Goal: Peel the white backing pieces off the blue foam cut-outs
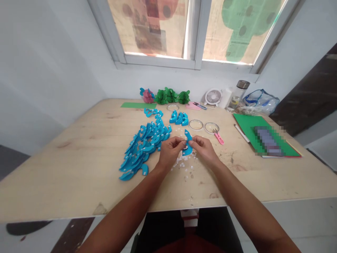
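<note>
A big heap of curved blue pieces [146,142] lies on the bench [79,168], to the left of the fingers. Little white squares show on many of them. One short blue bit [144,169] sits at the near end of the heap. Farther off than the heap, to the left of the fingers, is a flat green strip [131,105]. Beside it stand a pink paper ball [149,96] with blue bits on top and a row of green paper balls [171,96].

The left hand [168,151] comes next. Its fingers pinch one side of a curved blue piece [187,151]. A small blue bunch [179,118] lies just past the fingers. Tiny white bits [183,163] are sprinkled under the fingers and on the near side of them. The right hand [206,150] has its fingers closed on the other side of the same blue piece, so it sits between the two hands.

To the right of the fingers and a bit past them are two thin rings [196,129] and pink snips [218,137]. A white fan [213,97] stands far behind. Farther right are a tall bottle [237,97], a white pen [241,133], a green sheet [244,124] and a clear bag [263,102].
</note>
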`<state>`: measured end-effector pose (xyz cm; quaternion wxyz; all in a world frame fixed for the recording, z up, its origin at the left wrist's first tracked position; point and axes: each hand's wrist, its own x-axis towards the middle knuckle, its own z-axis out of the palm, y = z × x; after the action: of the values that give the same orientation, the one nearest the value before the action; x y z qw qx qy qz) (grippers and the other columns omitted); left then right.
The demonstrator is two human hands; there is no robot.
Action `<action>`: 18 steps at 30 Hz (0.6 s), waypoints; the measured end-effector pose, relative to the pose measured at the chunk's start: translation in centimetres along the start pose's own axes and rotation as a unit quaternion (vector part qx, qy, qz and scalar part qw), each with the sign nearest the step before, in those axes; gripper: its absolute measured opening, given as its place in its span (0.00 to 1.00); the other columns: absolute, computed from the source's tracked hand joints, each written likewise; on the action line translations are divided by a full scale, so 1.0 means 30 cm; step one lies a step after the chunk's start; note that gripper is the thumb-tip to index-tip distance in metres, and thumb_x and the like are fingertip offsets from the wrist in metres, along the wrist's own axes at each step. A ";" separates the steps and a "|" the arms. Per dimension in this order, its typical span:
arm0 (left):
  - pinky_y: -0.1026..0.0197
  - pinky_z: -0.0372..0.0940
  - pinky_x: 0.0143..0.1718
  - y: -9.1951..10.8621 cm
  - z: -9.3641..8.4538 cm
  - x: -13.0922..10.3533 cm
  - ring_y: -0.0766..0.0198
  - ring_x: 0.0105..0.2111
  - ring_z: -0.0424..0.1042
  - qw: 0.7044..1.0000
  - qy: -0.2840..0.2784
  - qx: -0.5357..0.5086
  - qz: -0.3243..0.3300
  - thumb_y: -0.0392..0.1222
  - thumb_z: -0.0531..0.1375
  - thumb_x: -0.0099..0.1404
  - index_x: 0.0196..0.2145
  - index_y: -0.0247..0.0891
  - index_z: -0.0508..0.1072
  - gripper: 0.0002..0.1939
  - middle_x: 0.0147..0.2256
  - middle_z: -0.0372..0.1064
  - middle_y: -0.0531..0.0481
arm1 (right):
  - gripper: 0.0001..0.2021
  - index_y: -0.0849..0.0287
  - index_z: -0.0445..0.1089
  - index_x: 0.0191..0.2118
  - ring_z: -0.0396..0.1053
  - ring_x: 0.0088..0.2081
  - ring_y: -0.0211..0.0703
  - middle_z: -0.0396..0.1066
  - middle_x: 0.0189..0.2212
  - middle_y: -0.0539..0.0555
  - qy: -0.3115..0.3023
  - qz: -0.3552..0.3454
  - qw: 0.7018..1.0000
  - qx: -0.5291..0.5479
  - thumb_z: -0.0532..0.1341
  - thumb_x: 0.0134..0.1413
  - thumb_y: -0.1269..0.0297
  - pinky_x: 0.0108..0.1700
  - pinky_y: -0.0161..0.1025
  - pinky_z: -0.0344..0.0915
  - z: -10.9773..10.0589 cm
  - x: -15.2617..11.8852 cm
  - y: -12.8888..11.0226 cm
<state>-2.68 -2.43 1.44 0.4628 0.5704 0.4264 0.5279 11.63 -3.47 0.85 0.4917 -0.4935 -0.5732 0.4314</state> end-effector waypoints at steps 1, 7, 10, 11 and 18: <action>0.64 0.64 0.28 -0.001 0.001 0.000 0.67 0.23 0.68 1.000 0.006 0.007 0.005 0.38 0.60 0.52 0.20 0.35 0.73 0.06 0.20 0.70 0.52 | 0.09 0.58 0.63 0.23 0.56 0.22 0.35 0.59 0.19 0.46 0.001 0.000 1.000 -0.008 0.60 0.45 0.60 0.26 0.34 0.53 0.002 0.000 0.003; 0.64 0.65 0.29 -0.013 0.003 0.002 0.66 0.23 0.68 1.000 0.026 0.010 0.006 0.37 0.61 0.51 0.21 0.36 0.73 0.05 0.21 0.70 0.53 | 0.05 0.58 0.61 0.23 0.56 0.22 0.34 0.57 0.19 0.44 -0.001 0.001 1.000 -0.014 0.59 0.42 0.66 0.26 0.33 0.53 0.015 0.000 0.008; 0.64 0.65 0.29 -0.014 0.004 0.002 0.67 0.23 0.69 1.000 0.028 -0.005 -0.002 0.37 0.60 0.51 0.21 0.35 0.73 0.04 0.21 0.70 0.53 | 0.04 0.58 0.62 0.25 0.57 0.23 0.34 0.59 0.20 0.45 -0.009 0.005 1.000 -0.004 0.59 0.43 0.66 0.26 0.33 0.54 0.015 0.000 0.012; 0.64 0.65 0.29 -0.014 0.004 0.003 0.67 0.23 0.69 0.999 0.029 -0.012 -0.007 0.37 0.61 0.51 0.22 0.35 0.73 0.04 0.21 0.70 0.53 | 0.04 0.59 0.62 0.25 0.57 0.23 0.34 0.59 0.20 0.45 -0.012 0.007 1.000 -0.002 0.59 0.43 0.66 0.26 0.33 0.54 0.014 0.001 0.016; 0.63 0.64 0.29 -0.024 0.010 0.010 0.67 0.22 0.69 0.990 0.029 -0.116 -0.079 0.40 0.63 0.48 0.22 0.34 0.72 0.06 0.20 0.69 0.53 | 0.05 0.60 0.64 0.25 0.56 0.21 0.33 0.59 0.18 0.45 -0.016 0.016 1.000 0.012 0.59 0.44 0.64 0.25 0.33 0.52 0.012 0.005 0.031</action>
<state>-2.36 -2.00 0.79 0.5538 0.4615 0.4190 0.5520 11.40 -3.20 -0.11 0.4813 -0.4894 -0.5682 0.4540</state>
